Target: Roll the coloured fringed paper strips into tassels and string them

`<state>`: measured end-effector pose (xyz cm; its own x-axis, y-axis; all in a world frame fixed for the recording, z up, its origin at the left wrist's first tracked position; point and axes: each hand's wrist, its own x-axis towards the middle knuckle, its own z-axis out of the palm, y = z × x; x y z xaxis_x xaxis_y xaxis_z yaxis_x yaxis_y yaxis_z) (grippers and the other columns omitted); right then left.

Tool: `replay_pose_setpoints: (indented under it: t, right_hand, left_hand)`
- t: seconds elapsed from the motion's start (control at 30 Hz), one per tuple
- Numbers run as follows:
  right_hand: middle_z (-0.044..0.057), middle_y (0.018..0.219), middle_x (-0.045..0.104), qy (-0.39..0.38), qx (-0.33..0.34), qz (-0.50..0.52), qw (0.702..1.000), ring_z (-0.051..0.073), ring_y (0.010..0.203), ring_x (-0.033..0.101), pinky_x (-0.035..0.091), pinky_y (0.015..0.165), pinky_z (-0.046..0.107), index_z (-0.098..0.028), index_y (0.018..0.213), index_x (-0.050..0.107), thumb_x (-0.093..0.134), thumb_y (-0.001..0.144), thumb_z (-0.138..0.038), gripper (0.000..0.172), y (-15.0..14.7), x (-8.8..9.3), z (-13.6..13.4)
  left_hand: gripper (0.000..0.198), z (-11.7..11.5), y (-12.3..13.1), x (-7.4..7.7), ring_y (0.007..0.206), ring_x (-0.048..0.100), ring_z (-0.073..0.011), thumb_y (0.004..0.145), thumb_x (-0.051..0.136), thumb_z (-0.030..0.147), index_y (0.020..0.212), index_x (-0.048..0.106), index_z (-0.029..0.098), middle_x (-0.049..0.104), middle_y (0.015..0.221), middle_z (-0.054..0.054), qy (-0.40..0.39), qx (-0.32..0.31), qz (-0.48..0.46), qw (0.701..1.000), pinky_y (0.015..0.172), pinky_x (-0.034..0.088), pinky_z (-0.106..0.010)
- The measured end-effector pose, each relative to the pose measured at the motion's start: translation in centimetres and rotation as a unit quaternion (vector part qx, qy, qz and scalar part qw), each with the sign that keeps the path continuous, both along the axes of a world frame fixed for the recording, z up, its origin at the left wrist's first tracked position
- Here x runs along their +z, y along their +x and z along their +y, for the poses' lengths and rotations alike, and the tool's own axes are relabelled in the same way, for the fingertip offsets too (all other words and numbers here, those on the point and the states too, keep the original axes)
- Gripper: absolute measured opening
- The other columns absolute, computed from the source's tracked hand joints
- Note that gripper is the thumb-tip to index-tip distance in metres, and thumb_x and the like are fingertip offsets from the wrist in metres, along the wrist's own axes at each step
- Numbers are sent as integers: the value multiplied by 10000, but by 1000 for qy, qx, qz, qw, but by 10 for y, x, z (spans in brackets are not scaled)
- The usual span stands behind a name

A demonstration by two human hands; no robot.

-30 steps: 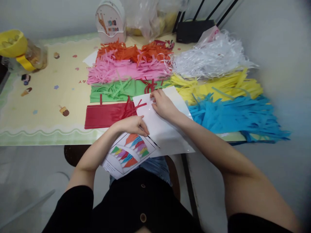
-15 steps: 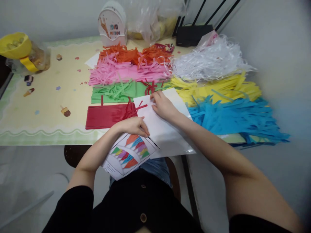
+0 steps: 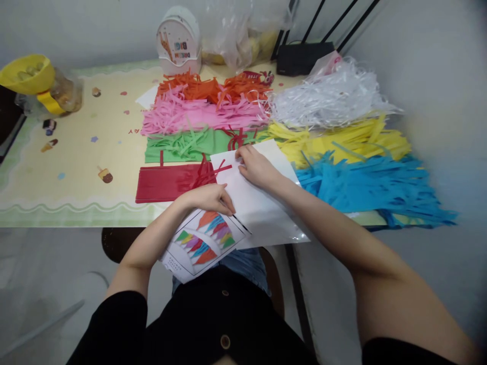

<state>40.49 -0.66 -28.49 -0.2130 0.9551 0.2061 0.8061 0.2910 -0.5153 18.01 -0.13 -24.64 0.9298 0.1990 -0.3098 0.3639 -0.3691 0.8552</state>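
Observation:
My left hand (image 3: 217, 199) is closed, its fingers pinching the upper edge of a printed sheet (image 3: 182, 253) with pictures of colourful bunting. The sheet hangs partly over the table's front edge, tilted towards my lap. My right hand (image 3: 255, 165) bends its fingers and thumb onto the upper part of a white sheet (image 3: 266, 218) with a shiny, clear plastic edge, and looks closed on it. The two sheets overlap below my left fingertips. Beside my left hand lies red crepe paper (image 3: 163, 183), with loose strips reaching onto the white sheet.
Behind lie fringed bundles: green (image 3: 178, 147), pink (image 3: 213, 119), orange (image 3: 201, 87), white (image 3: 327, 99), yellow (image 3: 350, 142) and blue (image 3: 365, 182). A jar with a yellow bowl (image 3: 30, 73) stands far left. A white container (image 3: 178, 43) and black router (image 3: 302, 58) stand at the back.
The view has shifted slightly, so the table appears a little lower and further right. Both hands keep the same hold on the sheets.

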Motion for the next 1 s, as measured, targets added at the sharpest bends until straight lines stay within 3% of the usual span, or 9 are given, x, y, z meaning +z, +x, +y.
replay_pose_setpoints:
  t: [0.2,0.4,0.83,1.0]
  right_hand:
    - [155,1030,703,-25,3,-8,1000,315,969,648,554,915,486,-160,1155,576,536,765,-78,401,2,1,2]
    - [189,1234,659,33,-5,-7,999,325,1101,641,561,992,519,-179,1263,552,507,770,-52,511,-2,-3,-4]
    - [175,1175,625,28,10,9,1000,287,1057,656,595,945,467,-174,1163,575,488,756,-8,448,-2,-3,1]
    - [179,1188,638,33,-1,1,999,319,1111,641,567,1005,516,-182,1168,575,504,752,-25,451,-2,-4,-1]
  left_hand:
    - [114,1,0,-3,896,795,-124,822,835,176,903,853,254,847,980,27,-3,1,-5,1000,1376,47,-466]
    - [113,0,0,-3,887,791,-119,827,834,172,901,853,255,848,967,32,3,-1,-13,1000,1376,58,-465]
    - [92,0,0,-2,887,789,-117,834,826,190,906,849,243,848,987,24,2,-3,-8,1000,1375,52,-468]
    - [92,0,-1,-2,900,792,-123,839,823,193,909,850,246,848,985,24,-2,-3,-7,1000,1375,45,-472]
